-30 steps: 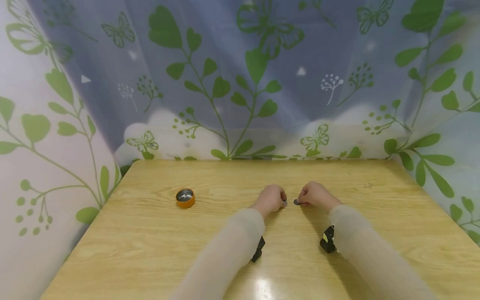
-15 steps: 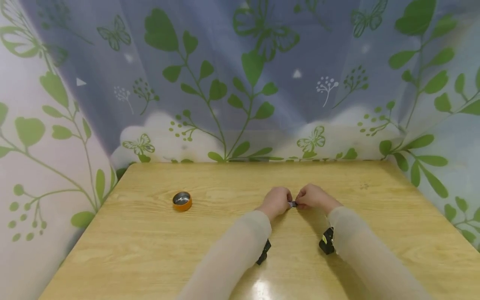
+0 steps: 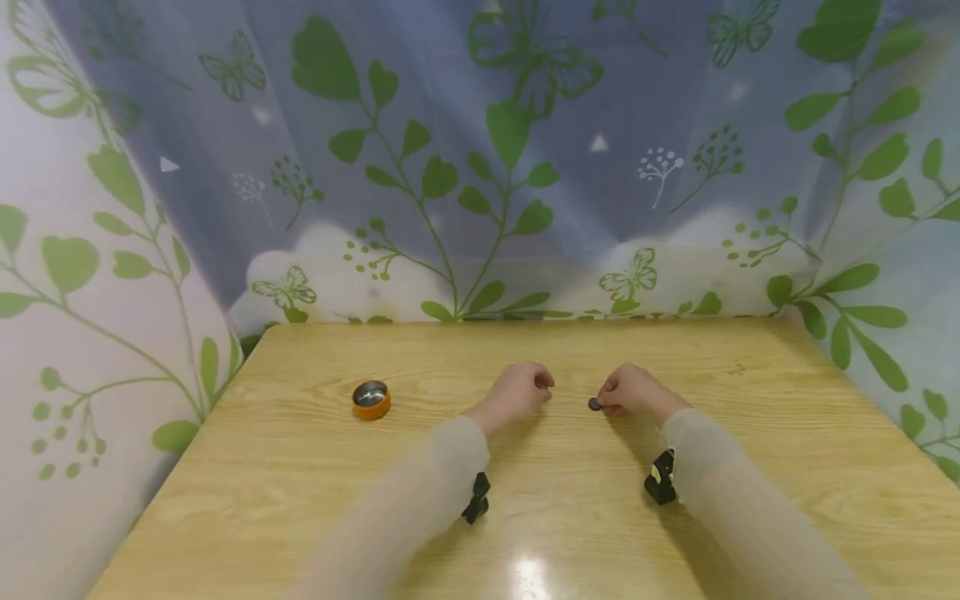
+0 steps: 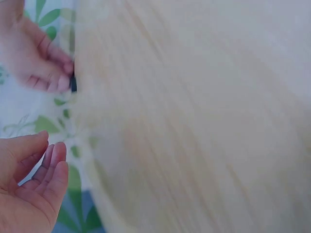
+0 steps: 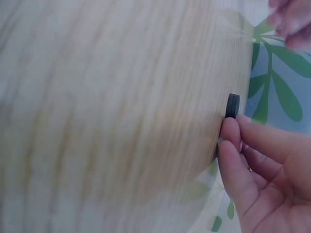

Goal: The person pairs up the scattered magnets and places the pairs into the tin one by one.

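Observation:
In the head view my right hand (image 3: 633, 392) pinches a small dark round disc (image 3: 595, 404) between thumb and fingertips, low over the table. Up close in the right wrist view, a seam runs along the edge of the black disc (image 5: 233, 105), like two thin round pieces laid face to face. My left hand (image 3: 521, 392) is apart from it, to the left. Its fingers are loosely bent and hold nothing, and a gap shows between thumb and fingers of the left hand (image 4: 34, 184) in the left wrist view.
A small orange bowl (image 3: 371, 402) with a metal inside stands on the left part of the wooden table (image 3: 420, 500). Behind the table's far edge hangs a curtain (image 3: 420, 275) printed with leaves and butterflies. A black wrist camera (image 3: 662, 477) sits under the right sleeve.
Half a second ago both hands met at the dark piece. Since then my left hand has let go and drawn away left; the disc stays in my right hand.

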`<state>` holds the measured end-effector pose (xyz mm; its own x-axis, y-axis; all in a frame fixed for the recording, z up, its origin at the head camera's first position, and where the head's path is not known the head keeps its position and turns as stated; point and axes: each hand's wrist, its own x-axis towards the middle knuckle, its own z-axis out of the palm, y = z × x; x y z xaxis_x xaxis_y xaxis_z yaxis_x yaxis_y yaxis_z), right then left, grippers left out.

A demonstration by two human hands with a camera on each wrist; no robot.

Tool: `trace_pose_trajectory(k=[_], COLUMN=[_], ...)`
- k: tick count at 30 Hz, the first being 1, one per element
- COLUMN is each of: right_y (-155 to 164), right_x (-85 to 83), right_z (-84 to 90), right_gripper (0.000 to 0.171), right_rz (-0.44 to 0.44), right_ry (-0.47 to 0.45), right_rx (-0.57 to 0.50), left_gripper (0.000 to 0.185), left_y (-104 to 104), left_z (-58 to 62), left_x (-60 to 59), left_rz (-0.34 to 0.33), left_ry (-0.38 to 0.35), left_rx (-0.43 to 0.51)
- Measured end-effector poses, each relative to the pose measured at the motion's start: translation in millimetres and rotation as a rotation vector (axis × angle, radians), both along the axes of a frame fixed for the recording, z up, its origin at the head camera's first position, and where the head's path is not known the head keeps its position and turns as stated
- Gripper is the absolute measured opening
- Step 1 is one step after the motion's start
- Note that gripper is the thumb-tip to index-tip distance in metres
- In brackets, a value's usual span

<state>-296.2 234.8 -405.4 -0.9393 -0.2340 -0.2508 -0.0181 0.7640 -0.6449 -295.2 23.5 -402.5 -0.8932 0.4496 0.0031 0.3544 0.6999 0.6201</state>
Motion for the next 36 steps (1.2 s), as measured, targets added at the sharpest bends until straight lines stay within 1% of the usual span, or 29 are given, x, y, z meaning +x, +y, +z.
trace_pose_trajectory(k=[2,4,7,9,12,13,15,17,19,21,23,24,25,27,31,36], right_y=[2.1,5.1,9.3,10.6,8.6,6.5,1.3,-4.3,-8.5,-11.1,-13.4,-14.3,-15.0,-15.7,-15.3,-12.4], right_x=[0.5,1.3,3.4,5.5,8.9,9.8,11.2,12.3,13.2,14.1,15.1,15.3,15.4,15.2,14.1,12.2], right_z=[2.0,4.0,5.1,4.7,4.8,4.6,3.4,1.4,-0.6,-1.8,-2.0,-2.0,-1.6,-0.2,0.8,-0.9], right_gripper=[0.014,0.014,0.016,0.017,0.022,0.024,0.026,0.024,0.020,0.016,0.015,0.014,0.014,0.014,0.016,0.019], right_rz=[0.005,0.011,0.012,0.013,0.044,0.052,0.080,0.104,0.105,0.093,0.083,0.079,0.077,0.087,0.099,0.091], right_ry=[0.000,-0.004,-0.019,-0.006,0.074,0.102,0.152,0.178,0.188,0.197,0.199,0.197,0.198,0.199,0.207,0.206], right_rx=[-0.002,-0.012,-0.033,-0.020,0.065,0.101,0.155,0.182,0.195,0.204,0.209,0.212,0.215,0.219,0.232,0.225], left_gripper=[0.016,0.018,0.019,0.019,0.021,0.023,0.030,0.042,0.058,0.074,0.086,0.089,0.089,0.083,0.068,0.066], left_y=[-22.1,-45.4,-82.4,-107.7,-145.5,-158.0,-182.2,-203.8,-221.2,-234.0,-242.7,-245.7,-247.2,-248.6,-247.5,-247.4], left_z=[5.1,8.6,15.2,20.6,28.0,28.7,27.2,23.6,17.4,10.1,2.6,-0.7,-3.9,-8.2,-10.7,-10.7], left_x=[2.0,4.8,9.4,11.7,13.2,13.4,13.0,13.3,12.4,10.7,9.7,9.4,8.6,7.6,4.1,0.7], left_rz=[-0.008,-0.003,0.044,0.092,0.145,0.164,0.210,0.268,0.321,0.353,0.359,0.351,0.341,0.327,0.300,0.293], left_ry=[-0.003,-0.001,0.024,0.051,0.108,0.130,0.150,0.116,0.029,-0.087,-0.201,-0.240,-0.261,-0.278,-0.255,-0.288], left_rx=[0.034,0.066,0.100,0.113,0.147,0.150,0.155,0.151,0.148,0.151,0.149,0.140,0.126,0.104,0.070,0.091])
